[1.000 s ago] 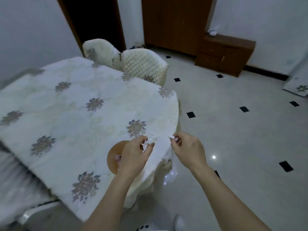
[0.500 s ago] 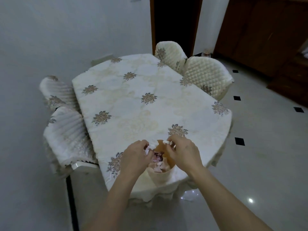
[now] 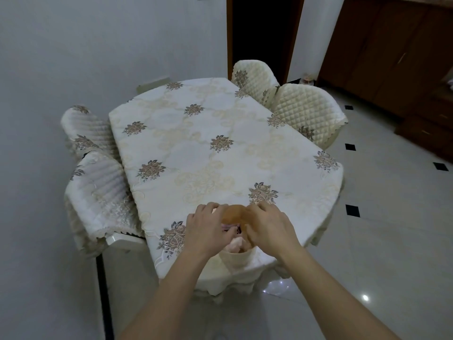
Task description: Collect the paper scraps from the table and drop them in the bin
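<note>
Paper scraps (image 3: 236, 242) in bin (image 3: 236, 260), between left hand (image 3: 206, 230), right hand (image 3: 268, 229)

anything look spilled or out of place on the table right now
Nothing stands out. The tablecloth lies flat with no scraps visible on it. Both hands, left hand and right hand, are over the small bin at the near edge, and the paper scraps sit inside it.
</note>
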The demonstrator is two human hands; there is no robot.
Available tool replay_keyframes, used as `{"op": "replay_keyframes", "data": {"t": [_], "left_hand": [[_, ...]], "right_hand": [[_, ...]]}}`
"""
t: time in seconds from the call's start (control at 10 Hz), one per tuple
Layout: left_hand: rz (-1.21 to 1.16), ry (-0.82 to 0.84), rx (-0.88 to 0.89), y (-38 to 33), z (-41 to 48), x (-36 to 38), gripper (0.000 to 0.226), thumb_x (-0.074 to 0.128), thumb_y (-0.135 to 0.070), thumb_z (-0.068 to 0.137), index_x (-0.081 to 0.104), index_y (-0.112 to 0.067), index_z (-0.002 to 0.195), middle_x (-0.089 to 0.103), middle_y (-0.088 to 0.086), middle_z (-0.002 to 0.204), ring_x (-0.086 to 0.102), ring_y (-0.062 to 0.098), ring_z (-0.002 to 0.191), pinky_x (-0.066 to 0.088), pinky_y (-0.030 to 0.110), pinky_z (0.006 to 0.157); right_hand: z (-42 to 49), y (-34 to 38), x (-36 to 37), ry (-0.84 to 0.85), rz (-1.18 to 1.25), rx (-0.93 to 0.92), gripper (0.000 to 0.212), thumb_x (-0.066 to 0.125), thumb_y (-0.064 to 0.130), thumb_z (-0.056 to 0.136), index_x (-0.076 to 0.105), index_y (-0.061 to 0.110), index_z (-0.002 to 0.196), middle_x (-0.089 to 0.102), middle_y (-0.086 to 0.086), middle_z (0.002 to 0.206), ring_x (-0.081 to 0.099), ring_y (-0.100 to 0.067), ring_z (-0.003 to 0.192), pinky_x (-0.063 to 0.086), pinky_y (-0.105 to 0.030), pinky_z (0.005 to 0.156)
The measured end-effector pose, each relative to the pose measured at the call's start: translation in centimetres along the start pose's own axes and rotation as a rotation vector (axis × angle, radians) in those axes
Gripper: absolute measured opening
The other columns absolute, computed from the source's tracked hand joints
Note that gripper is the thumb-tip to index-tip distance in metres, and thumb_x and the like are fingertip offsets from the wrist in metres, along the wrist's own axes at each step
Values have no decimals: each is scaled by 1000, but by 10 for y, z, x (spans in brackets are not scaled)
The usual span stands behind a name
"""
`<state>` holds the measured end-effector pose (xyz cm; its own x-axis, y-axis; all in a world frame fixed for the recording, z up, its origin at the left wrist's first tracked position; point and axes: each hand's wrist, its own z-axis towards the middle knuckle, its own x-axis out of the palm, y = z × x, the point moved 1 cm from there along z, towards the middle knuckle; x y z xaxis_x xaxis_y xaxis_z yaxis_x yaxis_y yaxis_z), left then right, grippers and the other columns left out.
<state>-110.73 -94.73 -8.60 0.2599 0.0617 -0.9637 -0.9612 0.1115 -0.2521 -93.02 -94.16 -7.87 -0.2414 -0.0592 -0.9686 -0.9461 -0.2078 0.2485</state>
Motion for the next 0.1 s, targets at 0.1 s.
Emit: {"op": "replay_keyframes", "data": {"t": [0.1], "left_hand": [[3, -68, 37, 2, -3, 1, 54, 59, -55, 76, 62, -27, 122, 64, -4, 117, 59, 25, 109, 48, 43, 78]], "right_hand": [[-3, -1, -1, -50, 41, -17, 33, 49, 33, 84, 57, 26, 115, 57, 4, 107, 52, -23, 101, 39, -34, 70]]}}
